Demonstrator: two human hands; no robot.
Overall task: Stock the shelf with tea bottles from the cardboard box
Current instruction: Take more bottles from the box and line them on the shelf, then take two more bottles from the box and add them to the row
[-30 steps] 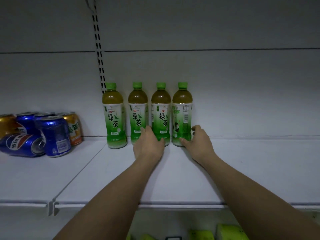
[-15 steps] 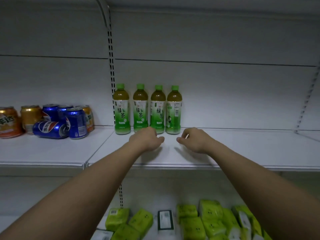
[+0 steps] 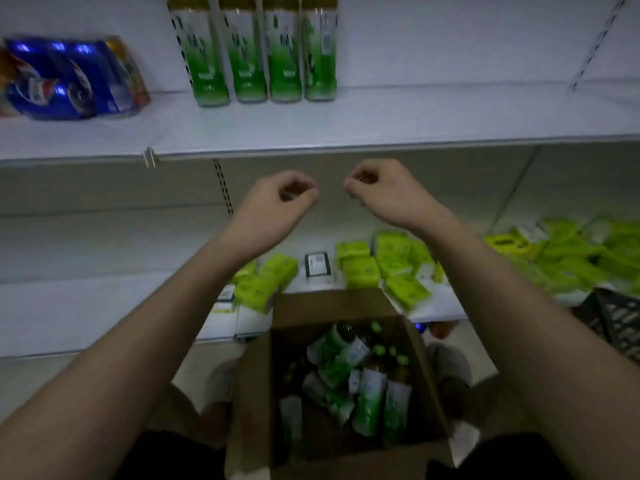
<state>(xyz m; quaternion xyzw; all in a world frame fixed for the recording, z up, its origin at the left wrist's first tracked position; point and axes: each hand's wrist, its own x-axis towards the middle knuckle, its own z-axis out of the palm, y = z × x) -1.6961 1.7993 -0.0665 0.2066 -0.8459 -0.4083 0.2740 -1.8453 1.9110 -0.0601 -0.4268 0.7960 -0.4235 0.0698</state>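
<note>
Several green tea bottles [image 3: 263,53] stand in a row at the back of the white shelf [image 3: 381,126]. An open cardboard box [image 3: 256,382] sits low in front of me with several more tea bottles [image 3: 349,379] lying jumbled inside. My left hand [image 3: 280,199] and my right hand [image 3: 377,185] hang in the air below the shelf's front edge and above the box, side by side and a little apart. Both hands hold nothing, with fingers loosely curled.
Blue and orange drink cans [image 3: 69,77] crowd the shelf's left end. On the lower shelf [image 3: 86,306] lie yellow-green packets [image 3: 370,265]. A dark basket [image 3: 620,323] is at the right edge. The shelf to the right of the bottles is bare.
Both hands have pulled back from the bottles on the shelf and come down below its front edge. My view has tipped down, and the box of bottles is now in sight.
</note>
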